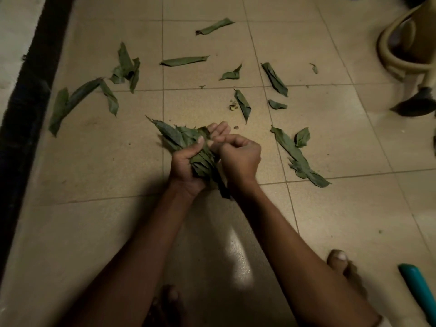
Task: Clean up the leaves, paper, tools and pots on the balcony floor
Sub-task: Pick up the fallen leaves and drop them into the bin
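Note:
My left hand (186, 165) grips a thick bunch of green leaves (175, 135) above the tiled floor, the leaf tips pointing up and left. My right hand (238, 156) is closed against the right side of the same bunch, pressing into it. Several loose leaves lie scattered on the tiles: a cluster at the left (80, 100), a clump further back (126, 67), single ones at the back (214, 25) and middle (243, 105), and a long strip at the right (297, 159).
A dark strip (28, 90) runs along the left edge of the beige tiled floor (99, 149). A beige chair leg and ring (396, 50) stand at the top right. A teal handle (417, 286) lies at the bottom right. My bare toes (337, 258) show below.

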